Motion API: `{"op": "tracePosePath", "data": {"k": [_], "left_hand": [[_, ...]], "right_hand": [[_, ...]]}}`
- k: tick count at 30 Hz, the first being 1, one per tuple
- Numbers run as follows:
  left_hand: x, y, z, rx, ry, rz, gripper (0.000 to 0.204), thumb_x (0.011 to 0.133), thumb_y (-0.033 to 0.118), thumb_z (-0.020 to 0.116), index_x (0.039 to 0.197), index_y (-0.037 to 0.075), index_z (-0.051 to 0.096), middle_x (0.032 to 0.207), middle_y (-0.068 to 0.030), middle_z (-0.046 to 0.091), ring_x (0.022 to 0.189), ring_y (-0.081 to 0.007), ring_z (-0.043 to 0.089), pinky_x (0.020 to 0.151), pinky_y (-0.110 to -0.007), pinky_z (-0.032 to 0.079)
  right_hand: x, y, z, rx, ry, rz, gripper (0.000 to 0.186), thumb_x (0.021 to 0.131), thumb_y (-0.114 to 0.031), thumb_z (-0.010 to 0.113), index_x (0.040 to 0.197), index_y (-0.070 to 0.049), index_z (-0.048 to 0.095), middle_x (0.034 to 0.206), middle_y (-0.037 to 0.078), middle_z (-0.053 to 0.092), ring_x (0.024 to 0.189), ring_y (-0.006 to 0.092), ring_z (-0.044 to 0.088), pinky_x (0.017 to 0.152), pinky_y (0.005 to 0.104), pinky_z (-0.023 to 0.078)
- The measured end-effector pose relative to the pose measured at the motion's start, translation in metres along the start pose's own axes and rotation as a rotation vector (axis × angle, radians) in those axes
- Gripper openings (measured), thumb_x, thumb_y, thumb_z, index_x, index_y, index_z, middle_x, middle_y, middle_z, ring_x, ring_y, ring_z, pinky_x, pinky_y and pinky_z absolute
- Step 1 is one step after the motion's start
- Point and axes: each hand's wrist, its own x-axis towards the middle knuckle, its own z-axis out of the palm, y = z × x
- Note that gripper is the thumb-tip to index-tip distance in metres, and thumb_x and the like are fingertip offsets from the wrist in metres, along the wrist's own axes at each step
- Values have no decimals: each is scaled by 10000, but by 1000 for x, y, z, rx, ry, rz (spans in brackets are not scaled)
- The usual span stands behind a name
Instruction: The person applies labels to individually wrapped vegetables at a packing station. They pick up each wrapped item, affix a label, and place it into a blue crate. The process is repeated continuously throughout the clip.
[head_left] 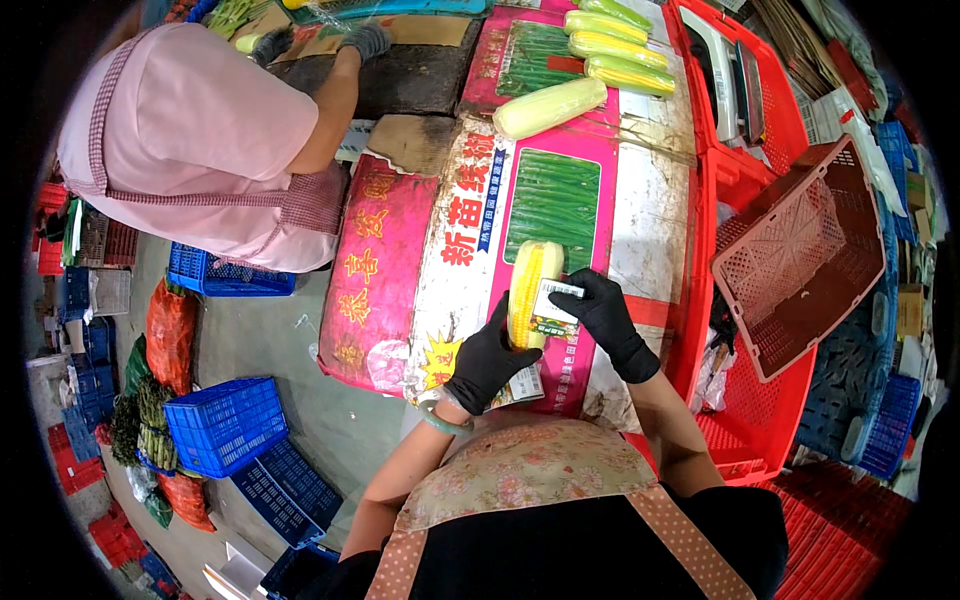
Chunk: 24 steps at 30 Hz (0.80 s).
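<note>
Left hand (pixel 487 360): is gloved in black and curled inward.
Right hand (pixel 607 322): is gloved in black, held pinched, pointed leftward.
Left forearm (pixel 400 485): is bared, slanted up and inward.
Right forearm (pixel 672 420): is bared, angled up leftward.

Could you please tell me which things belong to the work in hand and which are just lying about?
Likely in use: left hand, right hand, held cob, barcode label, other cobs.

Seemingly lying about: brown basket, blue crates, orange sacks.

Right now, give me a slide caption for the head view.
Gloved left hand holds a corn cob; gloved right hand touches a barcoded label at its side.
</note>
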Motion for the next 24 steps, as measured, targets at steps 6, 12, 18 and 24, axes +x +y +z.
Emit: {"op": "tracePosePath", "data": {"k": [6,12,18,24], "left_hand": [[4,-9,6,-1,6,32,932,641,371,713,1363,115,182,795,-152,631,689,-294,624,571,-360,494],[3,-10,5,-53,21,47,911,645,380,710,1357,115,208,797,-147,632,699,-296,625,576,-358,496],[-1,-9,11,-78,9,-8,885,663,385,710,1346,79,237,768,-135,631,680,-246,632,581,-320,490],[18,-20,-13,-241,-16,50,673,689,339,705,1251,104,419,827,-141,621,660,-222,611,619,-321,493]], "right_hand": [[2,6,0,50,4,17,269,721,-224,694,789,20,604,699,95,611,646,133,585,580,277,457],[-3,-21,-7,72,3,55,225,740,-191,674,796,13,599,695,59,594,652,103,557,587,258,440],[-27,-32,-16,871,107,306,176,807,-136,586,908,7,571,784,39,589,718,123,563,658,262,448],[-47,20,-9,1060,73,189,269,874,-69,466,1129,19,469,1061,107,561,978,167,541,856,283,434]]}}
